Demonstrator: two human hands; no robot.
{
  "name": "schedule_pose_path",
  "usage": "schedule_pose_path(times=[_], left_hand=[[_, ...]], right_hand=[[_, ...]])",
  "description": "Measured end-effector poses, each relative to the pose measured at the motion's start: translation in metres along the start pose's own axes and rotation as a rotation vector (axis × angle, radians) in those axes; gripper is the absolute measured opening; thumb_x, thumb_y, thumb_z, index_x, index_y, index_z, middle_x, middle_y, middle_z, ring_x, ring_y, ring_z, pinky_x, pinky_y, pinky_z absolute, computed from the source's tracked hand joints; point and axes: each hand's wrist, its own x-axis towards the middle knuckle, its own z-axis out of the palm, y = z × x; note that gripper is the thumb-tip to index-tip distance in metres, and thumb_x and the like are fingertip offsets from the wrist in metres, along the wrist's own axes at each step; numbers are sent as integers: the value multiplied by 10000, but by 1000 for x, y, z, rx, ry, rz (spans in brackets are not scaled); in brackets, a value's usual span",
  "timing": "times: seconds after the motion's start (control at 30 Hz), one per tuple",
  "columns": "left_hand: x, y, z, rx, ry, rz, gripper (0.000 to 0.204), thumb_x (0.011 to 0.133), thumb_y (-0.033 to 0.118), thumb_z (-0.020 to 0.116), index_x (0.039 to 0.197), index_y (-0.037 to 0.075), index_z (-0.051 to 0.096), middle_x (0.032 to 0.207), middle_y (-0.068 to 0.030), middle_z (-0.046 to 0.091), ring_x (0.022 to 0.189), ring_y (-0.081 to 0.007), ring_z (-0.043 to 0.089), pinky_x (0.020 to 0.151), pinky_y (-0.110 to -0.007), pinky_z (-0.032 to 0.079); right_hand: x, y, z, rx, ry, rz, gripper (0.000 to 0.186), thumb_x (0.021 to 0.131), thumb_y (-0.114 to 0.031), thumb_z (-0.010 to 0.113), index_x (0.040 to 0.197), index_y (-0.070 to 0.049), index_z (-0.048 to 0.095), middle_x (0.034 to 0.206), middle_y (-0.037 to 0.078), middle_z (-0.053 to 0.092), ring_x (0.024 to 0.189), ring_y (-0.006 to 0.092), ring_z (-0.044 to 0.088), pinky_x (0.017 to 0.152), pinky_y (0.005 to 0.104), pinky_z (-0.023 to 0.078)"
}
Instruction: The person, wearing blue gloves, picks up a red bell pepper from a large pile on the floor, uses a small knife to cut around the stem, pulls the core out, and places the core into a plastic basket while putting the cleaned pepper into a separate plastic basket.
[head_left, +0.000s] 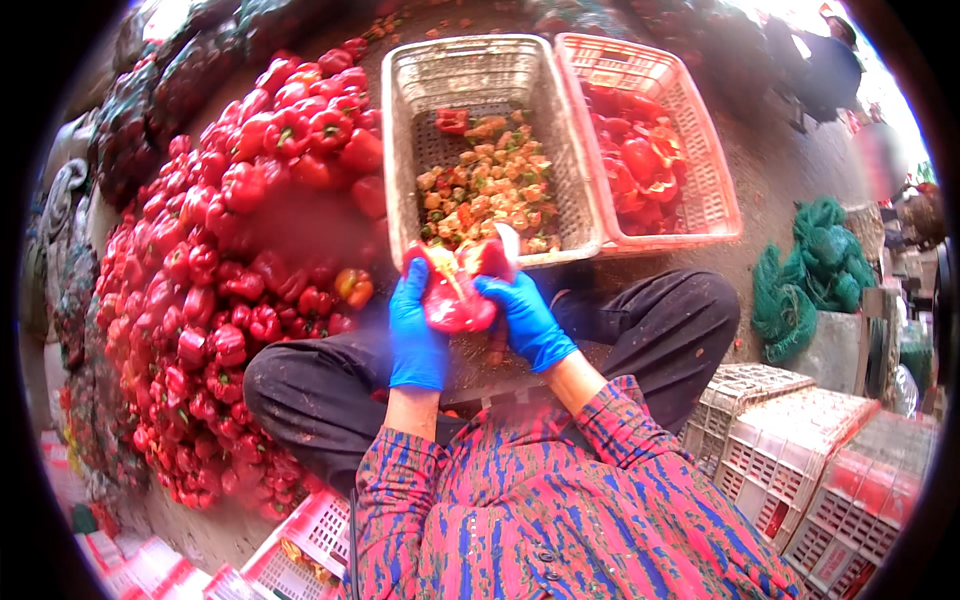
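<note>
Between my hands, above the near edge of a dirty white crate (393, 150), is a red bell pepper (457, 303), split open so its pale inside shows. My left hand (418, 335), in a blue glove, is closed on its left side. My right hand (527, 318), gloved in blue too, grips the right side with the thumb pressed against the flesh. A pale, blade-like piece (509, 241) sticks up beyond the right fingers; its lower end is hidden. Cut pepper cores (490, 190) with stems lie in the white crate, with one red piece (452, 121) among them.
A large heap of whole red peppers (215, 270) spreads on my left. Beside the white crate, a pink-red crate (715, 190) holds cut red peppers (640, 160). Green netting (815, 265) and stacked crates (790, 440) are on the right. Another person (830, 70) is at far right.
</note>
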Motion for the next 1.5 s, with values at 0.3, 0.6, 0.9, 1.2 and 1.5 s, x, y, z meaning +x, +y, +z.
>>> schedule_pose_path(times=[0.3, 0.6, 0.9, 1.2, 1.5], left_hand=[[25, -10, 3, -42, 85, -66, 427, 910, 391, 655, 1160, 50, 596, 1049, -104, 673, 895, -253, 658, 804, -400, 562], [27, -4, 26, 161, -275, -81, 619, 916, 510, 589, 1352, 84, 483, 1204, -133, 624, 1004, -312, 647, 813, -424, 565], [-26, -11, 34, 278, -465, -210, 545, 903, 313, 648, 1344, 40, 482, 1229, -88, 599, 1089, -223, 593, 921, -360, 487], [-21, -19, 24, 154, -281, -171, 423, 941, 336, 631, 1213, 16, 584, 1043, -44, 660, 915, -122, 634, 811, -262, 503], [-24, -17, 21, 255, -358, -257, 433, 947, 333, 621, 1220, 0, 574, 1061, -79, 667, 922, -159, 646, 825, -282, 515]], right_hand=[[-41, -47, 14, -852, 4, -864, 688, 749, -8, 699, 1399, -95, 489, 1238, 235, 594, 1129, 353, 612, 894, 347, 524], [-34, -191, -96, -1267, 665, -562, 661, 817, -192, 761, 1391, -40, 469, 1268, 139, 617, 1124, 213, 611, 923, 344, 507], [-11, -95, -13, -1351, -428, -676, 696, 750, -223, 760, 1379, -141, 474, 1281, 161, 584, 1073, 361, 619, 869, 401, 524], [13, -7, -17, -421, 82, -407, 426, 880, -261, 712, 1210, -33, 568, 987, 88, 687, 856, 166, 664, 746, 316, 530], [52, -52, -26, -1071, -9, -604, 436, 826, -133, 747, 1222, -76, 572, 987, 152, 661, 911, 151, 643, 802, 317, 505]])
